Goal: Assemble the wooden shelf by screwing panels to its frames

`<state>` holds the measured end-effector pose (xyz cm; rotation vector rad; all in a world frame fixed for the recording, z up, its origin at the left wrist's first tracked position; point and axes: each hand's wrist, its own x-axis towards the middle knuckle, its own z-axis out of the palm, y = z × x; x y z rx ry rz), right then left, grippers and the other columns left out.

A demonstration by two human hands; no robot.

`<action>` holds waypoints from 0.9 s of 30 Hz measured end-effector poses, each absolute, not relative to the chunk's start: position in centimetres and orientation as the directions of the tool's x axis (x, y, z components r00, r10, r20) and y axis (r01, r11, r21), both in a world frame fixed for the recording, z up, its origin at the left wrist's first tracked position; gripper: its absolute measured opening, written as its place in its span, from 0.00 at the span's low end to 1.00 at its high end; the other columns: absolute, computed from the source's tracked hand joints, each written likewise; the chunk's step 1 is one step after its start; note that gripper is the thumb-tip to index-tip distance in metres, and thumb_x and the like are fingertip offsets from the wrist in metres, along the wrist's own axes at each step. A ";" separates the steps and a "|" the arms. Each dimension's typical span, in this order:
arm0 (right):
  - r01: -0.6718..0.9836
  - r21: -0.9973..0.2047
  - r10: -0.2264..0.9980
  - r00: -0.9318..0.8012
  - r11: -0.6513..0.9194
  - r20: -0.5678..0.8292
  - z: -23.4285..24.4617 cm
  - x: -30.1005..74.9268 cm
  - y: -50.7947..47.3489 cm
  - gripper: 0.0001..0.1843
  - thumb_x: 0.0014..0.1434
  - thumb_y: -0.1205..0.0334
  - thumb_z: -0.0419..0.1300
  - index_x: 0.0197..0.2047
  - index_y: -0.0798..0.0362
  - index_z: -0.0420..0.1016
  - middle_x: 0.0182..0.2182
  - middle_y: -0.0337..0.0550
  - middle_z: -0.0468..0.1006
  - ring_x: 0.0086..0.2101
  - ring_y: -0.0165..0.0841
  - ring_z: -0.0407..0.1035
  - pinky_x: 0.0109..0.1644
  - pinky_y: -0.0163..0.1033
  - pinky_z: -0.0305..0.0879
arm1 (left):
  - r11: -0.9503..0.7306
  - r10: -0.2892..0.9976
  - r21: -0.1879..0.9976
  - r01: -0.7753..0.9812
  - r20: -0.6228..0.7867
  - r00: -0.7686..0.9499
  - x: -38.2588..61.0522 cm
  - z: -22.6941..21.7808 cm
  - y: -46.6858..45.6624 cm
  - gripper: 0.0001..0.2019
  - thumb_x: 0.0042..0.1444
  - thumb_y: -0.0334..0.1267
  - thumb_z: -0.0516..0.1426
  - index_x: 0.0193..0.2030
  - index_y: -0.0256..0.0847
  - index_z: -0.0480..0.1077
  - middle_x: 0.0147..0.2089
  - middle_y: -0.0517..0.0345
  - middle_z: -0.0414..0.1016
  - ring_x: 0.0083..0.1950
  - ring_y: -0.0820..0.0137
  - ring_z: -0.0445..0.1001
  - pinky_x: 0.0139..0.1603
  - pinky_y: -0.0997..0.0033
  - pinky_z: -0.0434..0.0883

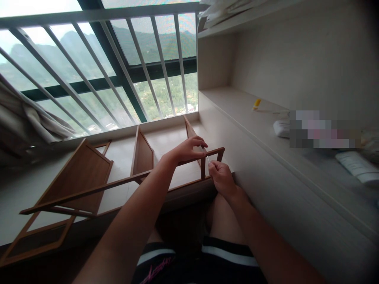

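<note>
A brown wooden shelf frame (97,192) lies tilted along the window ledge, with flat shelf panels (75,173) standing between its rails. My left hand (191,149) grips the frame near its right end, fingers bent over the rail. Just below and to the right, my right hand (221,175) is closed around a thin metal rod (208,159), probably a hex key. The rod's tip meets the frame beside a short crosspiece (203,169). Whether it sits in a screw is too small to tell, and my fingers hide the rod's other end.
White railing bars (156,63) and a window stand behind the ledge (118,144). A grey curtain (26,106) hangs at left. On the right, a pale cabinet top (237,106) carries a yellow-capped item (256,104), a white tube (357,167) and a blurred patch.
</note>
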<state>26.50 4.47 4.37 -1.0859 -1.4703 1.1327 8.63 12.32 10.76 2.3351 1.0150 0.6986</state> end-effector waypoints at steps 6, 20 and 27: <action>0.221 -0.945 0.959 -0.202 0.242 0.199 5.1 27.1 5.1 0.18 0.60 0.55 0.50 0.21 0.50 0.53 0.16 0.32 0.52 0.20 0.26 0.49 0.24 0.34 0.45 | -0.588 0.772 0.623 0.516 0.242 0.588 8.6 10.8 12.3 0.17 0.51 0.42 0.61 0.48 0.43 0.76 0.52 0.51 0.71 0.53 0.64 0.71 0.59 0.62 0.67; 0.702 -0.458 0.836 -0.496 0.545 0.235 8.3 29.7 6.2 0.11 0.56 0.64 0.54 0.22 0.52 0.62 0.19 0.37 0.65 0.22 0.28 0.54 0.30 0.38 0.41 | -0.585 0.772 0.627 0.515 0.235 0.591 8.7 10.9 12.2 0.17 0.52 0.42 0.61 0.49 0.42 0.76 0.53 0.50 0.70 0.53 0.64 0.71 0.58 0.64 0.67; 0.757 -0.233 0.792 -0.593 0.611 0.148 9.6 29.6 6.6 0.11 0.60 0.60 0.54 0.26 0.52 0.70 0.24 0.43 0.74 0.25 0.31 0.62 0.30 0.39 0.41 | -0.582 0.774 0.639 0.503 0.245 0.584 8.9 11.0 12.0 0.17 0.52 0.42 0.61 0.48 0.41 0.76 0.52 0.49 0.70 0.53 0.64 0.71 0.58 0.64 0.67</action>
